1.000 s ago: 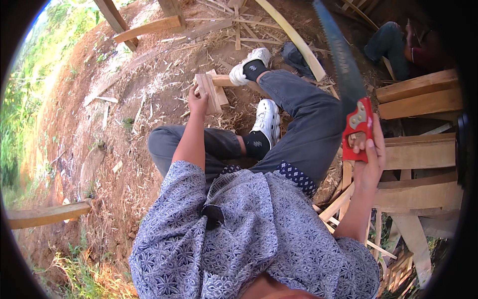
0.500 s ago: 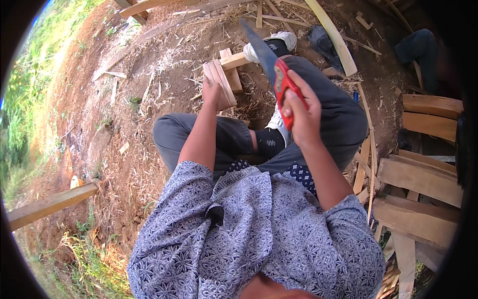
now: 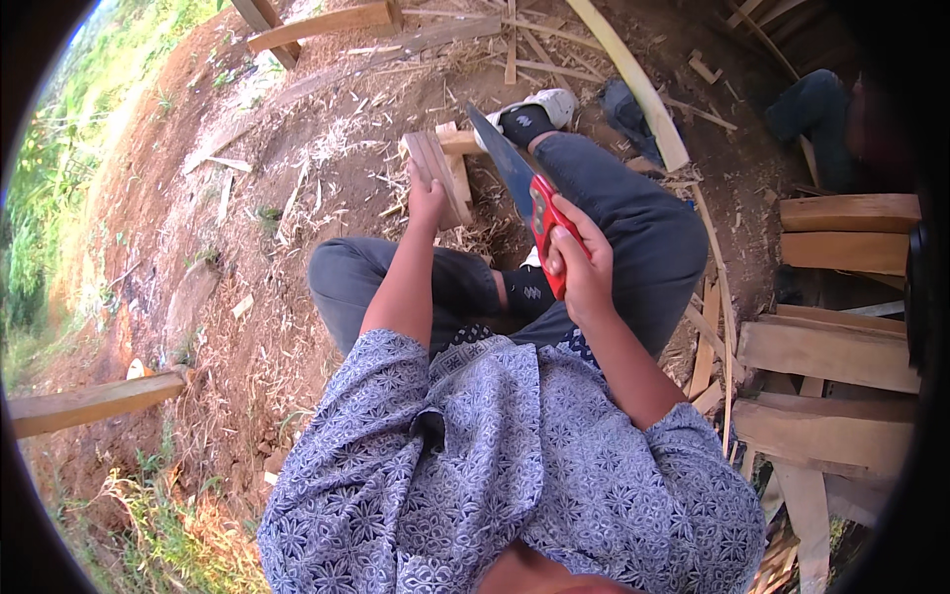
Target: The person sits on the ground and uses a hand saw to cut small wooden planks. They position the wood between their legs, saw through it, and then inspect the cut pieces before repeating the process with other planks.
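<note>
A handsaw [image 3: 508, 166] with a dark metal blade and a red handle is held in my right hand [image 3: 586, 265], fingers wrapped round the grip. Its blade slants up and to the left, the tip close to the far shoe. My left hand [image 3: 427, 202] grips the near-left edge of a short grooved wooden block [image 3: 438, 180]. Behind that block are other wood pieces [image 3: 457, 143], one lying crosswise toward the shoe. The blade passes right of the block, and they appear apart. My crossed legs in grey trousers surround the work.
Wooden boards [image 3: 829, 354] are stacked on the right. A long pale strip [image 3: 633, 84] curves past my knee. On the left a beam [image 3: 99, 404] juts over the dirt ground [image 3: 267, 327], strewn with shavings. Another person's leg [image 3: 813, 117] shows at the far right.
My right hand has brought the saw left and slightly lower, nearer the block. The block has turned to show its grooved side at a steeper angle, still in my left hand.
</note>
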The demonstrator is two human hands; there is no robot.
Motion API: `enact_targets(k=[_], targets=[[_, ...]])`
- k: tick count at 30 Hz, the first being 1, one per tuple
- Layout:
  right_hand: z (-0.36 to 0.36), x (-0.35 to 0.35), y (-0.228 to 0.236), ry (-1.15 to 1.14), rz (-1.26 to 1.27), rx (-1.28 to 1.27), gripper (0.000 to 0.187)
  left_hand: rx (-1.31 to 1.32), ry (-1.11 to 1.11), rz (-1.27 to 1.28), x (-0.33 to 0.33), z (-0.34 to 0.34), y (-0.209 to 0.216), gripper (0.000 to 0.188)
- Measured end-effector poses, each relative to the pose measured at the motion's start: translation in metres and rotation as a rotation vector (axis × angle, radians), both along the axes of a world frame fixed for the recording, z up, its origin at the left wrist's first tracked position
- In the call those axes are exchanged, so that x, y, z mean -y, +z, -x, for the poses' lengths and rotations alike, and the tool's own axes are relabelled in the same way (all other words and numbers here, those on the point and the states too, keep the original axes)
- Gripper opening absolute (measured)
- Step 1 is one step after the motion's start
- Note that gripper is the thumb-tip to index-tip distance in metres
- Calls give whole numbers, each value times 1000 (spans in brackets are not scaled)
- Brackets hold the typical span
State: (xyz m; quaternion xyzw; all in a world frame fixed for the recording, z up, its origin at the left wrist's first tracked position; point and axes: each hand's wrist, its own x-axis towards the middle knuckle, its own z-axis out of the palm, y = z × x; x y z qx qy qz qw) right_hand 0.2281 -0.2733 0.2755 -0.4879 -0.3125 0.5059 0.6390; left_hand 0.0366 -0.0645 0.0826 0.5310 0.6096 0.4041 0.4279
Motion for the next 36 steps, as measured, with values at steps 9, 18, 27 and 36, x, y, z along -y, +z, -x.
enact_targets(k=[9, 18, 27, 36], targets=[[-23, 49, 44, -106, -37, 23, 41, -3, -6, -27, -12, 13, -21, 78], [1, -15, -11, -74, 3, -14, 29, -148, -113, 64, 2, -3, 22, 78], [19, -103, -78, -150, 136, -185, 24, -591, 28, -89, -41, 3, 23, 66], [13, -112, -96, -143, 155, -173, 24, -818, -116, 137, -152, -12, 22, 55]])
